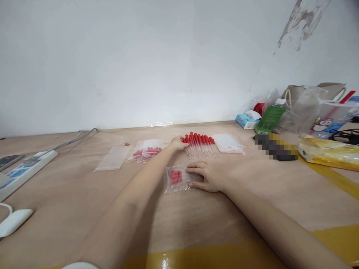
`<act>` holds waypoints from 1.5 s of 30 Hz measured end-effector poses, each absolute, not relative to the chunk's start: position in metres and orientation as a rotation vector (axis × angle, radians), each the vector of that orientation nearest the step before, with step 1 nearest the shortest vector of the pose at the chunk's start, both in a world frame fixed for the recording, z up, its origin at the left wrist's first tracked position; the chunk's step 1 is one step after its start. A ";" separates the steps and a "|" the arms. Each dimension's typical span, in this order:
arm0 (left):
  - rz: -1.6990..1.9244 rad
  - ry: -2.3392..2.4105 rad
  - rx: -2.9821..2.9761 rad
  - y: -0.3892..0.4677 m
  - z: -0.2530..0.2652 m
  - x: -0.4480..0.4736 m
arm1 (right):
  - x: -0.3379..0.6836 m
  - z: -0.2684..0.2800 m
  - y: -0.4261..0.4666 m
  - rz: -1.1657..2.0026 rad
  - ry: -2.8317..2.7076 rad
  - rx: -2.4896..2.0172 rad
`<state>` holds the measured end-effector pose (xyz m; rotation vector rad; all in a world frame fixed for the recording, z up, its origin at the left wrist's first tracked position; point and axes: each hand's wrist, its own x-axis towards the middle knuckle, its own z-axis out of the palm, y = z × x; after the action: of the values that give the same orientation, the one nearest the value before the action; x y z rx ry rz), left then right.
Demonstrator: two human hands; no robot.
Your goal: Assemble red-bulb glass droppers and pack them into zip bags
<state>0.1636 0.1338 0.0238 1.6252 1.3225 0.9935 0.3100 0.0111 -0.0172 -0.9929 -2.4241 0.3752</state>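
My left hand (177, 143) reaches to the left end of a row of droppers (198, 139) with red bulbs and thin clear tubes. Its thumb and fingertips close around a red bulb there. Flat on the table nearer me lies a clear zip bag (183, 186) with a few red-bulbed droppers (176, 177) inside. My right hand (209, 177) rests at the bag's right side, fingers stretched out and thumb apart, touching the plastic. Left of the row are filled bags (147, 150) showing red bulbs. A stack of bags (228, 143) lies to the row's right.
Another flat bag stack (112, 158) lies farther left, beyond it a power strip (28, 170) with a grey cable. On the right stand a tissue box (246, 121), a green bottle (270, 117) and plastic bags. A white wall (140, 67) rises behind the table.
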 end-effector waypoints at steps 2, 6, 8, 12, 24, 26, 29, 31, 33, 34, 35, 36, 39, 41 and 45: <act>0.992 1.340 1.566 0.139 0.023 0.166 | 0.310 -0.018 0.011 0.369 -2.430 -0.996; 1.019 1.371 1.451 0.148 0.021 0.166 | 0.311 -0.017 0.011 0.356 -2.442 -1.006; 1.074 1.378 1.406 0.147 0.022 0.159 | 0.311 -0.016 0.010 0.355 -2.447 -1.009; 1.283 1.354 1.359 0.121 0.027 0.122 | 0.310 -0.016 0.010 0.358 -2.446 -1.000; 1.601 1.214 1.223 0.018 -0.002 0.018 | 0.310 -0.018 0.011 0.357 -2.435 -1.004; 1.598 1.225 1.226 0.019 -0.003 0.025 | 0.310 -0.018 0.011 0.359 -2.440 -1.013; 1.618 1.246 1.227 0.020 -0.004 0.036 | 0.310 -0.019 0.011 0.360 -2.442 -1.008; 1.647 1.251 1.210 0.020 -0.006 0.039 | 0.311 -0.019 0.011 0.360 -2.443 -0.997; 1.631 1.258 1.185 0.019 -0.008 0.039 | 0.311 -0.020 0.012 0.358 -2.442 -0.992; 1.604 1.265 1.182 0.019 -0.009 0.039 | 0.311 -0.020 0.012 0.358 -2.444 -0.988; 1.571 1.276 1.191 0.019 -0.009 0.039 | 0.311 -0.021 0.012 0.359 -2.444 -0.980; 1.538 1.289 1.213 0.019 -0.010 0.039 | 0.311 -0.022 0.012 0.360 -2.446 -0.969; 1.425 1.322 1.333 0.018 -0.010 0.040 | 0.310 -0.023 0.011 0.358 -2.451 -0.936; 1.309 1.331 1.416 0.017 -0.010 0.040 | 0.310 -0.023 0.011 0.354 -2.455 -0.933; 1.164 1.353 1.518 0.013 -0.007 0.037 | 0.310 -0.021 0.011 0.354 -2.465 -0.940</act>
<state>0.0368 0.0128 -0.0073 1.5179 1.3529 1.1635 0.3101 0.0105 -0.0215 -0.9400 -2.4649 0.3541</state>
